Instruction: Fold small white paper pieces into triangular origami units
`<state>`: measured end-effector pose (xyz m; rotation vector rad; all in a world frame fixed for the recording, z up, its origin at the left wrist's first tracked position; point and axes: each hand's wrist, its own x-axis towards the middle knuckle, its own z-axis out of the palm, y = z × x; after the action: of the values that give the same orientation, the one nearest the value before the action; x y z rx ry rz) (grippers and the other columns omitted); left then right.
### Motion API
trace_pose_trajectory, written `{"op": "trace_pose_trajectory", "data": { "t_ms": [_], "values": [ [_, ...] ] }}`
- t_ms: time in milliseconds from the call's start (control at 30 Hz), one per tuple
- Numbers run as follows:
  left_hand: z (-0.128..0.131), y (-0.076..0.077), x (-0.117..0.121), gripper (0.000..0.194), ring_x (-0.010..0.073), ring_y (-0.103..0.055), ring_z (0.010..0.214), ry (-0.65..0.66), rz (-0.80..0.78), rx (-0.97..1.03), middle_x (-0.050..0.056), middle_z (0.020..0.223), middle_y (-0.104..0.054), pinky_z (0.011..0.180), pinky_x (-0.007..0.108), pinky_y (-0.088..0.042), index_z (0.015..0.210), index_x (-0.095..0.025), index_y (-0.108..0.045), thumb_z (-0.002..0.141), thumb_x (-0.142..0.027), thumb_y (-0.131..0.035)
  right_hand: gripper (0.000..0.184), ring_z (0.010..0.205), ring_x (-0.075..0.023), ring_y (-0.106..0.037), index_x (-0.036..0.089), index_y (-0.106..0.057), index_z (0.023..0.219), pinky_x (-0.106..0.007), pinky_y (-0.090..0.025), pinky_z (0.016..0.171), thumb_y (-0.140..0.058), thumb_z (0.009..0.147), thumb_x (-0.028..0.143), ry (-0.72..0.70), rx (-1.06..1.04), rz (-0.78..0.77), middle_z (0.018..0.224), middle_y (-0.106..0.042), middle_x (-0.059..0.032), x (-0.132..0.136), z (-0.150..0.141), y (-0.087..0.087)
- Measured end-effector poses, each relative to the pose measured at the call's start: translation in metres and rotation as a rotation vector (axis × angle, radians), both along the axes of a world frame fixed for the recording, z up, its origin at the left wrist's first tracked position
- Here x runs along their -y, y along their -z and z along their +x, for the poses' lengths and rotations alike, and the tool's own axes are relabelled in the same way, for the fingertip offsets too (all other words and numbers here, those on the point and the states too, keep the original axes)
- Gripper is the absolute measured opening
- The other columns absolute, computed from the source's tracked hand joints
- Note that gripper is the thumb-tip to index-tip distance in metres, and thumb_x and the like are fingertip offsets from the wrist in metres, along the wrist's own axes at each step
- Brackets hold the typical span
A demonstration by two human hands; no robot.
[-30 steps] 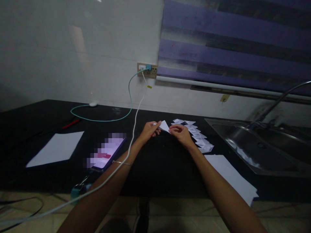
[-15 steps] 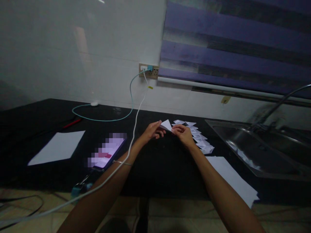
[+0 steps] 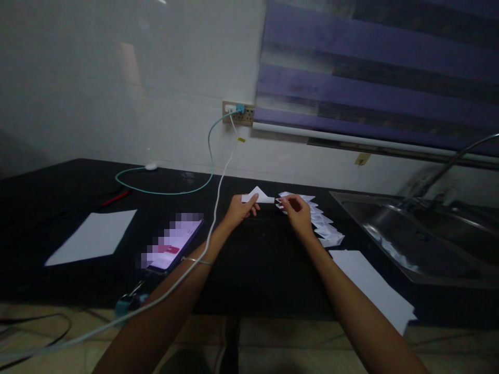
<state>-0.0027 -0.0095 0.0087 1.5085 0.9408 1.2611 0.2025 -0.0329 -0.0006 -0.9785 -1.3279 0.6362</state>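
My left hand [image 3: 242, 209] pinches a small folded white paper [image 3: 257, 196], its thumb across the front. The paper has a pointed top and a straight strip along its lower edge. Just right of the strip's end is my right hand [image 3: 299, 214], apart from that paper. Its thumb and forefinger are curled together at the tips; whether anything is between them cannot be made out. Behind and beside this hand runs a row of folded white paper pieces [image 3: 323, 224], overlapping one another and partly hidden by the fingers.
A stack of white paper [image 3: 370, 288] lies by my right forearm, a single sheet [image 3: 93, 236] at left. A lit phone [image 3: 175, 244] rests beside my left forearm. A white cable [image 3: 215, 208] crosses above that arm. The metal sink [image 3: 413, 244] is at right.
The folded paper has turned, so its strip lies level and its point faces up. My right hand has come off it and shifted slightly right; my left hand keeps hold.
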Motion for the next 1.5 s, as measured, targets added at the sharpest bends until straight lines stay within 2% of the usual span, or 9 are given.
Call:
{"op": "trace_pose_trajectory", "data": {
  "t_ms": [133,267,500,800,900,1000,1133,1333,1500],
  "values": [
    [0.001,-0.002,0.001,0.045,0.0067,-0.047,0.037,-0.021,-0.016,0.0,0.003,0.05,-0.062,0.041,0.02,-0.032,0.066,-0.011,-0.068,0.096,-0.044,-0.062,0.02,0.101,-0.0247,-0.071,0.022,-0.077,0.087,-0.039,-0.058,0.087,-0.073,0.086,0.041,0.072,0.231,0.152,0.103,-0.077,-0.0096,0.009,-0.007,-0.003],
    [0.002,-0.001,0.002,0.041,0.0073,-0.05,0.038,0.026,-0.001,0.001,0.003,0.051,-0.064,0.041,0.019,-0.032,0.071,-0.011,-0.069,0.097,-0.042,-0.062,0.019,0.099,-0.0258,-0.074,0.022,-0.081,0.095,-0.041,-0.058,0.089,-0.072,0.087,0.036,0.103,0.314,0.182,0.101,-0.08,-0.0096,0.012,-0.011,-0.003],
    [0.004,0.003,0.001,0.037,0.0072,-0.054,0.04,0.095,0.019,0.0,0.003,0.054,-0.068,0.041,0.018,-0.034,0.077,-0.01,-0.071,0.097,-0.04,-0.062,0.025,0.092,-0.0286,-0.076,0.02,-0.083,0.096,-0.043,-0.058,0.088,-0.076,0.081,0.039,0.094,0.25,0.033,0.097,-0.082,-0.0098,0.009,-0.011,0.0],
    [0.005,0.005,0.0,0.035,0.0056,-0.054,0.041,0.138,0.002,0.041,0.005,0.062,-0.071,0.04,0.017,-0.034,0.076,-0.009,-0.071,0.095,-0.039,-0.066,0.03,0.067,-0.02,-0.069,0.019,-0.081,0.077,-0.033,-0.054,0.07,-0.08,0.077,0.05,-0.186,0.076,-0.147,0.074,-0.078,-0.006,0.003,-0.011,0.005],
    [0.006,0.008,0.0,0.039,0.0057,-0.056,0.045,0.2,-0.027,0.087,0.006,0.067,-0.071,0.041,0.017,-0.035,0.079,-0.01,-0.07,0.091,-0.047,-0.07,0.03,0.065,-0.0193,-0.068,0.019,-0.08,0.075,-0.032,-0.053,0.068,-0.08,0.076,0.05,-0.154,0.036,-0.132,0.073,-0.077,-0.0059,0.004,-0.012,0.004],
    [0.009,0.013,-0.001,0.048,0.0077,-0.062,0.054,0.332,-0.173,0.159,0.006,0.081,-0.073,0.044,0.017,-0.038,0.096,-0.013,-0.069,0.086,-0.06,-0.071,0.03,0.068,-0.0219,-0.069,0.019,-0.08,0.078,-0.036,-0.055,0.071,-0.077,0.079,0.049,0.001,0.037,-0.069,0.076,-0.078,-0.0065,0.005,-0.011,0.004],
    [0.012,0.015,-0.001,0.057,0.0092,-0.062,0.058,0.427,-0.323,0.254,0.001,0.082,-0.067,0.047,0.017,-0.04,0.108,-0.02,-0.06,0.081,-0.069,-0.07,0.022,0.08,-0.0261,-0.073,0.022,-0.082,0.083,-0.04,-0.056,0.08,-0.072,0.084,0.042,0.13,0.22,0.054,0.084,-0.08,-0.0058,0.007,-0.014,0.006],
    [0.011,0.009,0.004,0.05,0.0083,-0.054,0.069,0.196,-0.174,0.248,0.0,0.083,-0.06,0.049,0.015,-0.034,0.092,-0.017,-0.062,0.08,-0.064,-0.073,0.021,0.098,-0.0244,-0.073,0.028,-0.081,0.105,-0.039,-0.055,0.087,-0.065,0.092,0.032,-0.054,0.549,0.214,0.107,-0.08,-0.0066,0.011,-0.021,0.007],
    [0.011,0.017,-0.005,0.052,0.0108,-0.059,0.077,0.304,-0.211,0.392,0.001,0.089,-0.061,0.052,0.017,-0.037,0.097,-0.017,-0.062,0.079,-0.064,-0.075,0.026,0.106,-0.0254,-0.071,0.029,-0.078,0.115,-0.041,-0.055,0.091,-0.064,0.093,0.029,-0.092,0.654,0.237,0.117,-0.077,-0.0076,0.01,-0.018,0.008]
  ]
}}
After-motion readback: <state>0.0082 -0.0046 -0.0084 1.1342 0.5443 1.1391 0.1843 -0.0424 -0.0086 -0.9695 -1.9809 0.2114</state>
